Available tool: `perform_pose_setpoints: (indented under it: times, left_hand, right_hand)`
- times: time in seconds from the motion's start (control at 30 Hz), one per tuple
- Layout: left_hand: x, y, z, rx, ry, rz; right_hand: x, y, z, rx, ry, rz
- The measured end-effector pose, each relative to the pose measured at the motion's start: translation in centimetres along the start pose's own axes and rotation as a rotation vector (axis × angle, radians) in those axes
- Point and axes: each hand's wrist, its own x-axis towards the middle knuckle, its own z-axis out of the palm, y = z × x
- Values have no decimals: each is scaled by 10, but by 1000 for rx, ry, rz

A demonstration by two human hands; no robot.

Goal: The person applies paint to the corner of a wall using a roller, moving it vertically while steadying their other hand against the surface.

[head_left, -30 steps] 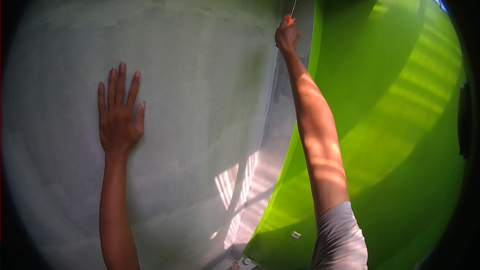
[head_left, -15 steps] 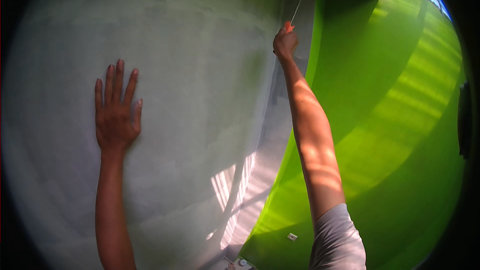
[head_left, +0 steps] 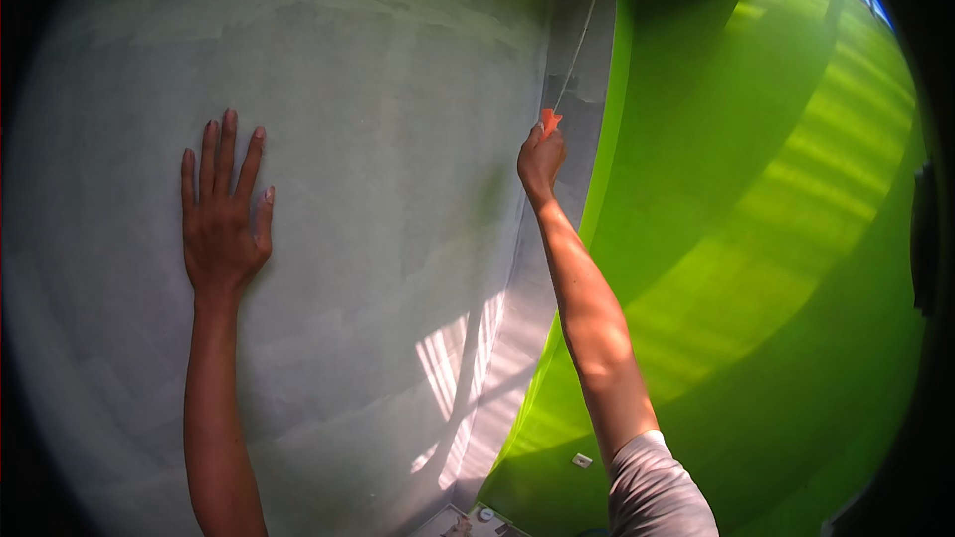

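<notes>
Well, orange handle (head_left: 550,120) in right hand (head_left: 541,161).

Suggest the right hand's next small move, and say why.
Perhaps a short, gentle pull downward: the right hand grips an orange handle, its thin rod runs upward along the grey strip, and that strip continues below the hand.

Only a small pale surface (head_left: 436,521) visible from here, near side, around mid-scene. Floor or a sheet over it, can't tell which. On it: a small round whitish thing (head_left: 485,514), toward the right. Left of that and slightly nearer, a brownish item (head_left: 461,528), too small to make out. Near edge cut off.
</notes>
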Motion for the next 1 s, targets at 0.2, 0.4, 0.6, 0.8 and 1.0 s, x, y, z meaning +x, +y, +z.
perform_pose_setpoints:
  times: [0.2, 0.4, 0.6, 0.8, 1.0]
  left_hand:
    - [-1, -1, 2, -4, -4, 9]
    - [-2, -1, 2, -16, -3, 15]
    - [-3, -3, 3, 8, 0, 21]
    - [-2, 0, 6, 26, 21, 22]
    - [-4, -5, 7, 44, 24, 20]
  right_hand:
    - [-62, 28, -15, -29, -42, 31]
    - [-123, 47, -33, -30, -122, 168]
    - [-177, 69, -53, -40, -172, 265]
    - [-229, 110, -69, -58, -193, 359]
    - [-273, 99, -87, -11, -220, 407]
